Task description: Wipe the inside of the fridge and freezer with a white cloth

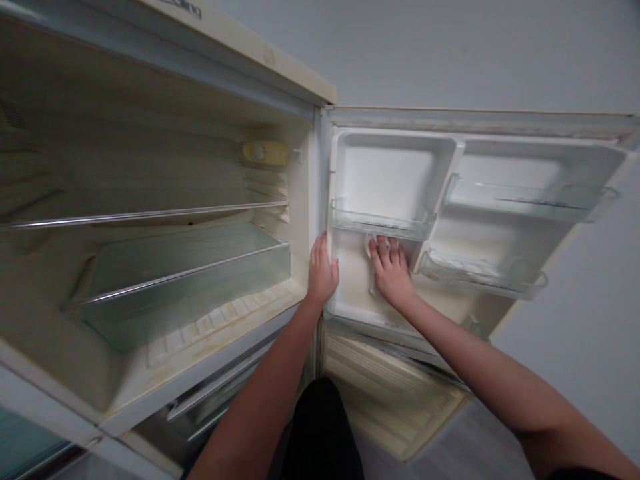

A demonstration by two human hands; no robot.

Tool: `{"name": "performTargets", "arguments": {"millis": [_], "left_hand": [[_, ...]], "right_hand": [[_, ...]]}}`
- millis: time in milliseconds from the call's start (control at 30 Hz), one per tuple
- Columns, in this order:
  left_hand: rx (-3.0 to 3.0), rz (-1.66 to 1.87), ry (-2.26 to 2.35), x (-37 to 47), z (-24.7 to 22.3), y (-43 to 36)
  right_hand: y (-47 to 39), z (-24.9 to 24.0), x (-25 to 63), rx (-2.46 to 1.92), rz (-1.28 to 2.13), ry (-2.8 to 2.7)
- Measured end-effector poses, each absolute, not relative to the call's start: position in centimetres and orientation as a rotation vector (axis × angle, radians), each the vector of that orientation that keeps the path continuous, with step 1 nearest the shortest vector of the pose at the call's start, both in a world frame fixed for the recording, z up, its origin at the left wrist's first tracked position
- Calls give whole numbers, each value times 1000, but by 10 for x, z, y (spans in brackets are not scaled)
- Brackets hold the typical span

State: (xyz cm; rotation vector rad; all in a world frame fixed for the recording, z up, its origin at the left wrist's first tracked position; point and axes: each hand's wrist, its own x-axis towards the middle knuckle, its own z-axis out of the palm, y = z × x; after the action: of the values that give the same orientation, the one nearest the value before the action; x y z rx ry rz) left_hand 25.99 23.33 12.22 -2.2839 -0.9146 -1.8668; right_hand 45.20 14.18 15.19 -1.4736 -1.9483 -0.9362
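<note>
My right hand (pixel 393 273) presses a crumpled white cloth or tissue (pixel 373 285) against the inner panel of the open refrigerator door (pixel 350 263), just below a clear door shelf (pixel 383 223). Most of the cloth lies under the palm and fingers. At the hinge side, my left hand (pixel 323 272) rests against the edge between the door and the refrigerator body, fingers stretched upward and thumb apart.
Left of the hands is the refrigerator compartment (pixel 300 220), with a glass shelf (pixel 150 217), a tilted clear drawer (pixel 200 280) and a yellowish lamp cover (pixel 265 153). More clear door shelves (pixel 485 273) are on the right. Below, a second door (pixel 395 393) stands open near my dark-clothed knee (pixel 323 427).
</note>
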Motion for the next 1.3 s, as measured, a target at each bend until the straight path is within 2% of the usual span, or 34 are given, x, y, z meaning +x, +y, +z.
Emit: {"name": "performTargets", "arguments": {"millis": [367, 700, 1067, 1300], "left_hand": [[-2291, -1879, -920, 260, 126, 225], [-2283, -1858, -897, 259, 126, 227], [-2276, -1853, -864, 258, 124, 228], [-2272, -1860, -861, 259, 124, 223]], "right_hand": [[167, 116, 436, -1101, -754, -2509], [132, 120, 479, -1124, -774, -2593], [56, 123, 544, -1473, -1420, -2447], [10, 128, 597, -1941, -1487, -2123]]}}
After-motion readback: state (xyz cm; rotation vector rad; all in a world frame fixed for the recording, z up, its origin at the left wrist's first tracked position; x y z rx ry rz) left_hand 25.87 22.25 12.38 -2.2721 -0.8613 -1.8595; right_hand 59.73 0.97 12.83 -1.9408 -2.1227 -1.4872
